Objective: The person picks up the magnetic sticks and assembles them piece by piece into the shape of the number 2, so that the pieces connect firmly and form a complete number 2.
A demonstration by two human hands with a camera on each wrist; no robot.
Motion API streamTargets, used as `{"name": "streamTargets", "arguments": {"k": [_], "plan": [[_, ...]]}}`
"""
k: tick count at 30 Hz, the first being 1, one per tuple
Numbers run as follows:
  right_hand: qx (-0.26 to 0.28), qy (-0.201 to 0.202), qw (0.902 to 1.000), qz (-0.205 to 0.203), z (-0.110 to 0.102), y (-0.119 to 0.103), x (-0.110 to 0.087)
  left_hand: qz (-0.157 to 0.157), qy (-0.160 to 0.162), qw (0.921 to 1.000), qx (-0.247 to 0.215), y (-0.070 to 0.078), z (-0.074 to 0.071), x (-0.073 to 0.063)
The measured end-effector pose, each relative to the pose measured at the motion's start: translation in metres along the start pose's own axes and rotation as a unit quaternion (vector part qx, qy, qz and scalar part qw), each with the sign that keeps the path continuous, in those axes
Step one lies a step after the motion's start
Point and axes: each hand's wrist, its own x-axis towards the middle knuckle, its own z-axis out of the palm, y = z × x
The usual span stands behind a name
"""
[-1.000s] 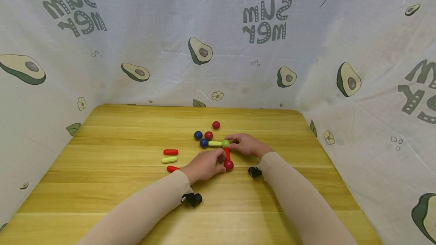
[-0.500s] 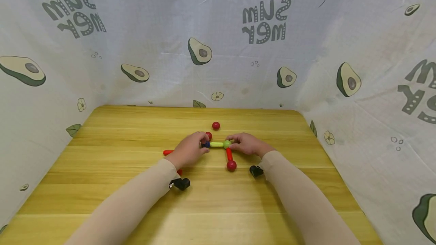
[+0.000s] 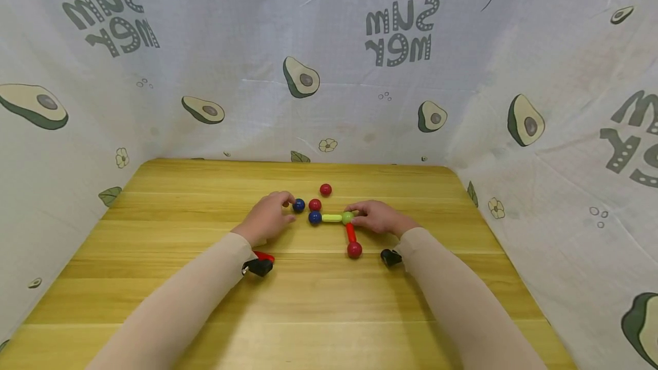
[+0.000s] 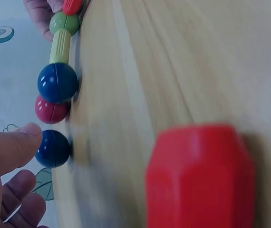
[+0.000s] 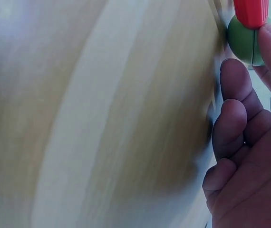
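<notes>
My right hand (image 3: 379, 218) pinches a green ball (image 3: 348, 218) between thumb and finger. A yellow-green stick (image 3: 332, 218) joins this ball to a blue ball (image 3: 315, 218) on its left. From the same green ball a red stick (image 3: 351, 233) runs toward the near side and ends in a dark red ball (image 3: 354, 250). My left hand (image 3: 268, 217) holds nothing, its fingers spread beside a loose blue ball (image 3: 299, 205). In the left wrist view, the thumb lies at that loose ball (image 4: 53, 148); whether it touches, I cannot tell.
Two loose red balls, a nearer one (image 3: 315, 205) and a farther one (image 3: 325, 189), lie behind the joined pieces. A red stick (image 3: 264, 257) shows partly under the left wrist. A patterned cloth (image 3: 349, 113) surrounds the wooden table (image 3: 329, 313).
My left hand left the near red ball, reached the joined blue ball, then moved left to the loose blue one. The joined pieces slid slightly right with my right hand.
</notes>
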Motion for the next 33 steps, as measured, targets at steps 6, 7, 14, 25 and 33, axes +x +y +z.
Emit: {"name": "streamTargets", "arguments": {"k": [6, 7, 14, 25, 33], "plan": [[-0.006, 0.001, 1.0, -0.006, -0.001, 0.003, -0.001, 0.004, -0.03, 0.9995, 0.012, -0.012, -0.017, -0.008], [-0.005, 0.001, 1.0, -0.007, -0.001, 0.003, -0.001, 0.004, -0.037, 0.9992, 0.013, -0.015, -0.02, -0.009], [0.012, 0.0, 0.9999, -0.006, -0.001, 0.003, -0.002, -0.014, -0.083, 0.9964, 0.016, -0.039, -0.041, -0.023], [0.002, 0.003, 1.0, -0.001, -0.005, 0.009, -0.004, -0.029, -0.115, 0.9929, 0.001, -0.067, -0.051, -0.043], [0.011, 0.002, 0.9999, -0.003, -0.007, 0.009, -0.003, -0.016, -0.117, 0.9928, 0.019, -0.073, -0.049, -0.047]]}}
